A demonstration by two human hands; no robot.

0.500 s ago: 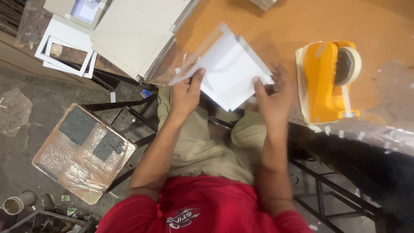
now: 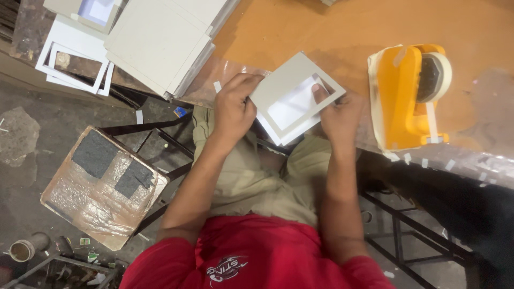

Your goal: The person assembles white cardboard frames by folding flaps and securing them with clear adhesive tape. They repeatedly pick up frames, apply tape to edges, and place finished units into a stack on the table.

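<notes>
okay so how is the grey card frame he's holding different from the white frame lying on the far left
The grey cardboard frame is gripped by both the left hand and the right hand and sits tilted at the table edge; the white rectangular frame lies untouched, flat on other white sheets. The grey frame's opening shows white sheet behind it; the white frame's opening shows dark surface. The grey one's border looks broader. Both are flat rectangles with cut-out windows.

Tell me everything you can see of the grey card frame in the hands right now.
The grey card frame is a flat rectangular mat of matte board with a rectangular window cut in it. It lies tilted over a white sheet that shows through the window and past its lower edge. The left hand grips its left corner; the right hand holds the right side, one finger in the window. It sits at the near edge of the orange table.
</notes>
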